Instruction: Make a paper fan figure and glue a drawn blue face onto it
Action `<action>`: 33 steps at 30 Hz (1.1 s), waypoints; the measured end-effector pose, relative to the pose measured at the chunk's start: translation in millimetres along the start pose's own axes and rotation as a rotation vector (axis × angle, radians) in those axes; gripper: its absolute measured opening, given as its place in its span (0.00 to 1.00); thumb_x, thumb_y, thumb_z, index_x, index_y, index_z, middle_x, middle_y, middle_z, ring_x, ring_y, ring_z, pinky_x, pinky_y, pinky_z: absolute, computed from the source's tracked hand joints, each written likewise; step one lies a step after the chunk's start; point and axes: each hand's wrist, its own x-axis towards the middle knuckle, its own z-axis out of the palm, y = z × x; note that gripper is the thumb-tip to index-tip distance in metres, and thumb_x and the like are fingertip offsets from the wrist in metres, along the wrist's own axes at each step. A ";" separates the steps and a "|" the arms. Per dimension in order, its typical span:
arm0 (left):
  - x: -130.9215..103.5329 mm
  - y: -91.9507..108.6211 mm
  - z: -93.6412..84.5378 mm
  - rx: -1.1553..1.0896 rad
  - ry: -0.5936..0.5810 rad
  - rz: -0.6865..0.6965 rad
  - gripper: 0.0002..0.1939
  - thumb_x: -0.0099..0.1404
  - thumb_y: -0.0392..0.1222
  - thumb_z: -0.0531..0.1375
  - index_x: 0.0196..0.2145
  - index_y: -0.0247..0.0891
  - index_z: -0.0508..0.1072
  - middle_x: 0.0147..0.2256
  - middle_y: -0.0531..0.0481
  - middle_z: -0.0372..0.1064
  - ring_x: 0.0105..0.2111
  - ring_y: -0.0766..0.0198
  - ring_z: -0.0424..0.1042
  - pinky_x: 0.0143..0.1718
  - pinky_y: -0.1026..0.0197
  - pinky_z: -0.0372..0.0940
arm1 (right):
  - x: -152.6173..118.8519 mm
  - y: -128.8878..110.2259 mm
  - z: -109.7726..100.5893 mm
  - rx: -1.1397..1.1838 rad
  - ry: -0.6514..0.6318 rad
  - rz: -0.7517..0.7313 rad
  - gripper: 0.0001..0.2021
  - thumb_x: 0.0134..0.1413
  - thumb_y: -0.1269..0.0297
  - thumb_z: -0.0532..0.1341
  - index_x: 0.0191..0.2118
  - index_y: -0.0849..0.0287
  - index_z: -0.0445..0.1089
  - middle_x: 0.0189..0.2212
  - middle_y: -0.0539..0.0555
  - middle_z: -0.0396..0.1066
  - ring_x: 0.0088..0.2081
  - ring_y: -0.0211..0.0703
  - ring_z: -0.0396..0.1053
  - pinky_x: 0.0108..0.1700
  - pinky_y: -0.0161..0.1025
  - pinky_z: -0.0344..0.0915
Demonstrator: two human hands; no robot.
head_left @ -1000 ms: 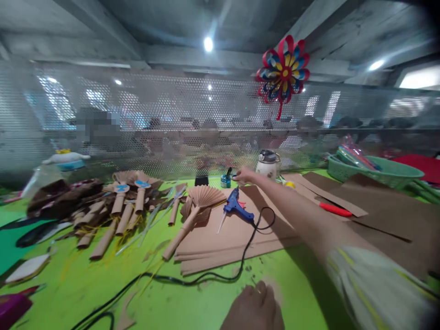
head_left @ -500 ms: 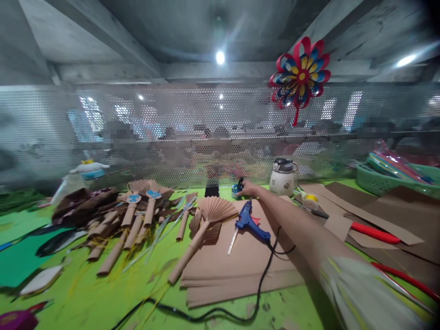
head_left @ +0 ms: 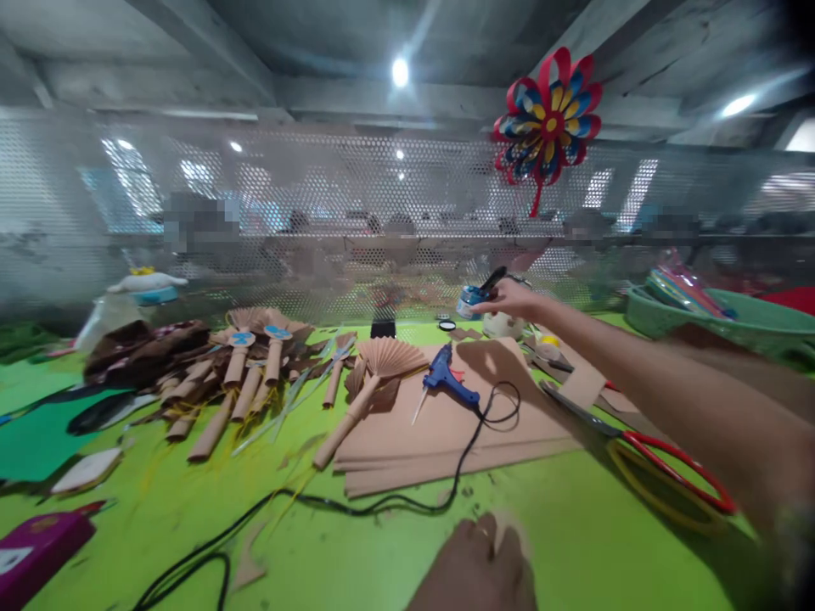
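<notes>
My right hand (head_left: 513, 301) is closed around a small blue jar (head_left: 471, 301), lifted above the table's far side, with a black stick-like piece (head_left: 494, 278) slanting up beside it; I cannot make out what that piece is. Near the front edge, my left hand (head_left: 474, 564) hovers or rests low over the green tabletop, empty, with a ring on one finger and the thumb apart. A blue glue gun (head_left: 451, 379) lies on stacked brown paper sheets (head_left: 395, 441). To its left is a pleated brown paper fan (head_left: 388, 361) with a rolled paper handle.
More paper fans (head_left: 238, 365) with rolled handles are heaped left. Red-handled scissors (head_left: 668, 467) lie at right under my arm. A black cable (head_left: 375, 511) crosses the front. A white round jug (head_left: 503, 325), a green basket (head_left: 700, 318) and a perforated screen (head_left: 356, 195) stand behind.
My right hand has lifted the blue jar off the table and moved it up and right. My left hand has come into view at the bottom. The scissors now show more fully.
</notes>
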 end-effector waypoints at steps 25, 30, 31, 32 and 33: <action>6.2 14.3 -47.4 -0.003 -0.109 0.029 0.21 0.68 0.42 0.54 0.49 0.19 0.70 0.49 0.27 0.68 0.50 0.42 0.67 0.53 0.46 0.62 | -225.4 24.8 56.9 0.063 -0.185 0.026 0.22 0.48 0.60 0.66 0.50 0.55 0.67 0.44 0.57 0.72 0.43 0.49 0.71 0.47 0.45 0.69; 8.1 12.0 -48.8 -0.013 -0.114 0.044 0.19 0.68 0.41 0.54 0.48 0.20 0.70 0.49 0.28 0.68 0.51 0.44 0.66 0.55 0.47 0.60 | -241.4 21.1 49.9 -0.009 0.021 0.001 0.34 0.45 0.57 0.68 0.59 0.54 0.60 0.47 0.60 0.68 0.35 0.44 0.70 0.39 0.43 0.71; 8.7 12.1 -49.8 -0.016 -0.125 0.048 0.18 0.69 0.41 0.53 0.48 0.22 0.70 0.48 0.29 0.69 0.51 0.45 0.66 0.55 0.47 0.60 | -243.4 20.1 50.5 -0.017 0.072 -0.033 0.33 0.47 0.56 0.67 0.59 0.54 0.60 0.44 0.59 0.69 0.33 0.42 0.69 0.37 0.42 0.71; 9.4 12.4 -51.1 -0.019 -0.144 0.056 0.17 0.70 0.41 0.52 0.48 0.23 0.70 0.48 0.30 0.69 0.52 0.46 0.66 0.54 0.47 0.60 | -244.7 19.1 52.0 -0.002 0.111 -0.069 0.30 0.49 0.56 0.66 0.59 0.54 0.61 0.41 0.58 0.71 0.32 0.41 0.69 0.35 0.41 0.70; 10.1 13.2 -53.0 -0.021 -0.162 0.063 0.16 0.70 0.40 0.51 0.47 0.25 0.71 0.47 0.32 0.70 0.52 0.46 0.66 0.54 0.47 0.60 | -245.1 18.1 54.3 0.029 0.135 -0.106 0.27 0.51 0.57 0.65 0.57 0.55 0.63 0.39 0.56 0.71 0.31 0.41 0.69 0.35 0.40 0.70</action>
